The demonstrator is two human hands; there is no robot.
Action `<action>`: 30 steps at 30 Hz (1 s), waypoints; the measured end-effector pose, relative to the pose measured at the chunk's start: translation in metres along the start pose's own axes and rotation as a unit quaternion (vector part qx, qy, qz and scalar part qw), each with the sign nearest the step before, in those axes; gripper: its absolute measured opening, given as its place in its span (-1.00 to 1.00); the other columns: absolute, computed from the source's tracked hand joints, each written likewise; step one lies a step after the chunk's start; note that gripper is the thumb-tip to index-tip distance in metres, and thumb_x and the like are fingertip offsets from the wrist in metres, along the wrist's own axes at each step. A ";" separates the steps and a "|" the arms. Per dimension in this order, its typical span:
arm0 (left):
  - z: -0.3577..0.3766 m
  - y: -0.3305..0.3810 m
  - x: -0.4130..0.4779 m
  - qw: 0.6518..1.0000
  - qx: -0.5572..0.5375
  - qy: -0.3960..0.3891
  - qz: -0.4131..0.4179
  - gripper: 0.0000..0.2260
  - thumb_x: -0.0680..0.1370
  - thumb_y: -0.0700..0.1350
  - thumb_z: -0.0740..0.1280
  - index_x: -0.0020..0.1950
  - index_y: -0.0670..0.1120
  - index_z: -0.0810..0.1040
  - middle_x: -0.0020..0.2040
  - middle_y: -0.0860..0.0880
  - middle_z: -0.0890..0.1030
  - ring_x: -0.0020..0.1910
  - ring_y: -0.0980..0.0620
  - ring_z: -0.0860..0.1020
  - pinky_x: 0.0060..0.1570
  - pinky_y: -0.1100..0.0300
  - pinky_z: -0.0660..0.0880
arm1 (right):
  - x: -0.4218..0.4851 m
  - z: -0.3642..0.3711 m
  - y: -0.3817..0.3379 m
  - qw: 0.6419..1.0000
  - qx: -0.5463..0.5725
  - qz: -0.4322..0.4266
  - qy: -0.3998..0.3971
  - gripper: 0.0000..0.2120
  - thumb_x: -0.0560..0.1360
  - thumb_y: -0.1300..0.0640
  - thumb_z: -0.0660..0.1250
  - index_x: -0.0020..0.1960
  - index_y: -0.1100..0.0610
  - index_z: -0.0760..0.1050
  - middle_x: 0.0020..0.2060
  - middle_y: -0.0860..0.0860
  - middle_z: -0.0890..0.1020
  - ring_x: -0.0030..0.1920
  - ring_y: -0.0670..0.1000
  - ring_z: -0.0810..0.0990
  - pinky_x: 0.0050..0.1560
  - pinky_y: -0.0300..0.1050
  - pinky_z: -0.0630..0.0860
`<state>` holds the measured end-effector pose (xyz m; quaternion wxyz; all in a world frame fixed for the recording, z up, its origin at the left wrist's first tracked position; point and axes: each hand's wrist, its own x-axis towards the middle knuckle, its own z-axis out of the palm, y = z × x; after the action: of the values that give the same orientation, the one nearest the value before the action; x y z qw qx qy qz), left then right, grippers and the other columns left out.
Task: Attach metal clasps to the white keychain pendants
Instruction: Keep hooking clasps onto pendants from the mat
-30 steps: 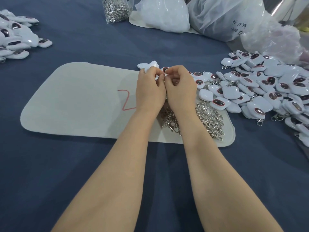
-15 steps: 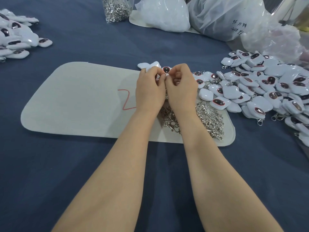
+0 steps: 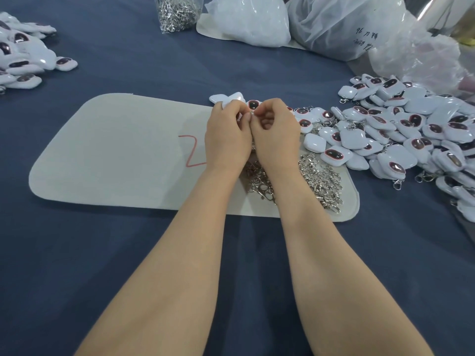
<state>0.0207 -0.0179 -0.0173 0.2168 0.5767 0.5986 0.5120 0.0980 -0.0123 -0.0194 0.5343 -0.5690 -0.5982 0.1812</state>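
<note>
Basically no change vs 0.5 s and 1 s ago. Both hands sit at the same spot over the far edge of the felt mat (image 3: 115,155), fingertips meeting.

- left hand (image 3: 227,140): fingers curled, pinching a white pendant (image 3: 238,116). Only a sliver shows between the fingers.
- right hand (image 3: 276,136): fingers curled, tips pressed in against the left's. Whatever it pinches is hidden, can't tell. Knuckles arch slightly higher than before, and that's the only shift.
- loose clasp pile (image 3: 321,181): on the mat's near right corner, partly under the right wrist, same as before.
- red "2" mark (image 3: 191,150): on the mat just left of the left hand.
- three loose pendants (image 3: 232,98): on the mat's far edge right behind the hands, unmoved.
- big pendant heap (image 3: 411,129): right of the mat, some with clasps on, spilling onto the blue cloth (image 3: 128,253).
- smaller pendant pile (image 3: 23,55): far left.
- bag of clasps (image 3: 174,11) and plastic bags (image 3: 347,24): along the far edge.
</note>
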 end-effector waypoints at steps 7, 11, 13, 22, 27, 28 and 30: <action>0.000 -0.001 -0.001 1.000 -0.003 -0.003 0.003 -0.88 0.57 -0.21 0.23 -0.02 -0.14 0.57 0.04 -0.11 0.52 -0.01 -0.05 0.51 0.01 0.08 0.46 | 0.000 -0.001 0.000 0.999 -0.014 -0.028 -0.008 -0.84 0.45 0.35 0.27 -0.15 0.11 0.40 -0.34 -0.19 0.47 -0.33 -0.21 0.43 -0.23 -0.39 0.37; 0.001 0.000 -0.001 1.000 -0.008 -0.002 0.003 -0.89 0.57 -0.20 0.25 -0.03 -0.13 0.58 0.01 -0.08 0.52 -0.03 -0.01 0.49 -0.03 0.16 0.43 | -0.001 -0.002 0.001 1.000 -0.013 -0.025 0.009 -0.85 0.43 0.34 0.28 -0.16 0.11 0.40 -0.35 -0.19 0.47 -0.33 -0.21 0.43 -0.25 -0.45 0.34; 0.002 -0.001 0.000 1.000 -0.007 -0.005 0.004 -0.89 0.57 -0.18 0.25 -0.02 -0.12 0.58 0.01 -0.07 0.52 -0.03 0.01 0.48 -0.04 0.17 0.42 | -0.001 -0.002 0.000 1.000 -0.003 -0.015 0.024 -0.85 0.44 0.34 0.28 -0.16 0.11 0.40 -0.35 -0.18 0.47 -0.33 -0.22 0.43 -0.25 -0.48 0.34; 0.000 -0.002 0.000 1.000 -0.008 -0.004 -0.001 -0.89 0.57 -0.19 0.25 -0.02 -0.14 0.57 0.04 -0.09 0.54 -0.05 0.05 0.45 -0.04 0.19 0.40 | 0.000 -0.003 -0.002 1.000 -0.002 -0.004 0.013 -0.94 0.47 0.31 0.30 -0.06 0.23 0.49 -0.31 -0.21 0.47 -0.30 -0.26 0.44 -0.21 -0.51 0.35; -0.001 -0.001 0.001 1.000 -0.007 0.007 -0.002 -0.88 0.59 -0.19 0.22 0.00 -0.16 0.55 0.08 -0.10 0.53 -0.03 0.03 0.45 -0.07 0.22 0.37 | 0.000 -0.002 -0.002 1.000 -0.018 -0.004 -0.001 -0.95 0.48 0.28 0.31 -0.05 0.22 0.49 -0.29 -0.18 0.48 -0.29 -0.24 0.45 -0.17 -0.42 0.40; -0.001 -0.001 0.001 1.000 -0.004 0.005 -0.001 -0.87 0.59 -0.19 0.22 0.01 -0.16 0.55 0.08 -0.10 0.52 -0.02 0.01 0.46 -0.06 0.21 0.37 | 0.000 -0.002 -0.002 1.000 -0.019 -0.007 0.003 -0.95 0.48 0.29 0.31 -0.06 0.22 0.49 -0.28 -0.17 0.48 -0.29 -0.23 0.45 -0.16 -0.38 0.41; -0.001 -0.001 0.001 1.000 0.003 -0.001 0.000 -0.87 0.60 -0.19 0.21 0.02 -0.17 0.55 0.07 -0.11 0.51 0.00 -0.02 0.48 -0.05 0.18 0.39 | -0.001 -0.001 -0.003 1.000 -0.020 -0.017 0.010 -0.94 0.47 0.31 0.30 -0.06 0.23 0.49 -0.25 -0.12 0.51 -0.28 -0.20 0.45 -0.14 -0.34 0.43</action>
<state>0.0196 -0.0176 -0.0174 0.2159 0.5782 0.5995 0.5095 0.0976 -0.0146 -0.0174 0.5317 -0.5715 -0.6057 0.1546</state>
